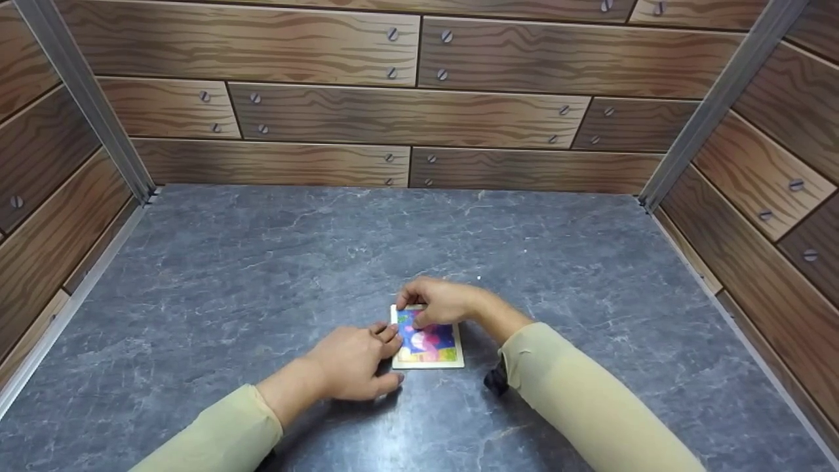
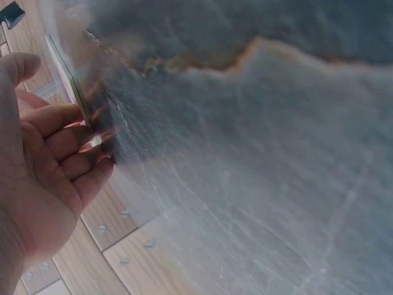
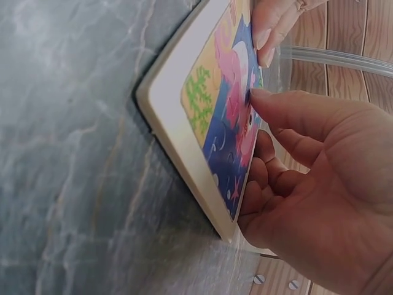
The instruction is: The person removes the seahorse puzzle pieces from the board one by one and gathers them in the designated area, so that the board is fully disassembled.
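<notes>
A small flat picture board [image 1: 429, 342] with a cream border and a bright pink, blue and yellow picture lies on the grey marbled table. Over its far edge my right hand [image 1: 449, 303] holds it: the thumb [image 3: 267, 101] rests on the picture while the other fingers curl at the far edge. My left hand [image 1: 351, 364] is at the left side, its slightly bent fingertips against that edge and the thumb held apart near the front corner. In the left wrist view the board [image 2: 70, 80] shows only edge-on. The right hand hides part of the picture's upper area.
The grey marbled tabletop [image 1: 262, 262] spreads around the board. Wood-patterned panels [image 1: 406, 118] stand at the back and both sides, joined by metal corner posts [image 1: 721, 98]. Tiny white specks [image 1: 478, 277] lie beyond the right hand. A black wrist device [image 1: 496, 380] sits by the right sleeve.
</notes>
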Demonstrator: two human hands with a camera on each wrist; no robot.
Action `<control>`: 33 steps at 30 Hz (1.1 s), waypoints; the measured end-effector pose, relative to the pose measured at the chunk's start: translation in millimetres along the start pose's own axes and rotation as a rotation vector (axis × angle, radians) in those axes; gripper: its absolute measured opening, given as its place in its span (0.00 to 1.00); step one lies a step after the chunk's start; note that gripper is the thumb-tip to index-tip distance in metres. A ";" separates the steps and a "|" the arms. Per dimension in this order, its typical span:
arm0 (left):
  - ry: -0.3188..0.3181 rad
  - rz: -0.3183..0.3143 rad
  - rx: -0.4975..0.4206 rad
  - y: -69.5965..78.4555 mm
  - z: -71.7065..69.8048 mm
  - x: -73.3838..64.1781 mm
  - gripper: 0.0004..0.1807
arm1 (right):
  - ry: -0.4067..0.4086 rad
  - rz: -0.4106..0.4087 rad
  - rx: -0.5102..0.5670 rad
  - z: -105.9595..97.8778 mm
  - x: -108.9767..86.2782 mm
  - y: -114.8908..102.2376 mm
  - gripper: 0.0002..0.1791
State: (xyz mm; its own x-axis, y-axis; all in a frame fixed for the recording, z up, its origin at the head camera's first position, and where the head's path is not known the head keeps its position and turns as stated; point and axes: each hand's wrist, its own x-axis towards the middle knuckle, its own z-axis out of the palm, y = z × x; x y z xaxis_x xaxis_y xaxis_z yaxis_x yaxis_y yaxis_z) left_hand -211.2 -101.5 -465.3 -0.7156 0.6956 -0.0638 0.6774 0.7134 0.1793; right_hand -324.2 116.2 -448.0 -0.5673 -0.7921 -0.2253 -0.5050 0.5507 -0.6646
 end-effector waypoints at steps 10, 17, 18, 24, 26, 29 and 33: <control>-0.010 -0.009 0.002 0.5 -0.2 -0.2 0.39 | 0.014 0.033 0.055 2.3 -1.5 2.6 0.20; -0.007 -0.005 -0.007 1.0 -0.6 -1.0 0.38 | 0.010 0.035 0.067 2.2 -1.2 2.4 0.19; -0.007 -0.005 -0.008 0.9 -0.8 -1.1 0.38 | 0.010 0.032 0.072 2.2 -1.4 2.1 0.19; -0.006 -0.009 -0.011 1.0 -0.9 -1.2 0.38 | 0.051 0.014 0.064 4.0 -3.7 1.9 0.18; -0.003 -0.008 -0.009 1.1 -0.8 -1.2 0.38 | 0.068 0.003 0.068 4.8 -4.6 3.1 0.18; 0.003 -0.007 -0.004 1.2 -0.3 -1.1 0.38 | 0.069 -0.006 0.105 5.7 -6.2 5.8 0.19; 0.010 -0.004 0.001 1.2 0.2 -1.0 0.38 | 0.055 0.008 0.178 5.4 -8.0 10.1 0.20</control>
State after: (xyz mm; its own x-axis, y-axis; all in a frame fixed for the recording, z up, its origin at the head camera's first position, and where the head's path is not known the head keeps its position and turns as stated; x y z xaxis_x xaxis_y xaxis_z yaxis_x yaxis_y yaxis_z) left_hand -209.6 -101.3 -465.1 -0.7199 0.6920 -0.0545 0.6748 0.7161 0.1785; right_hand -321.2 126.6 -456.8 -0.6083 -0.7693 -0.1952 -0.3797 0.4981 -0.7796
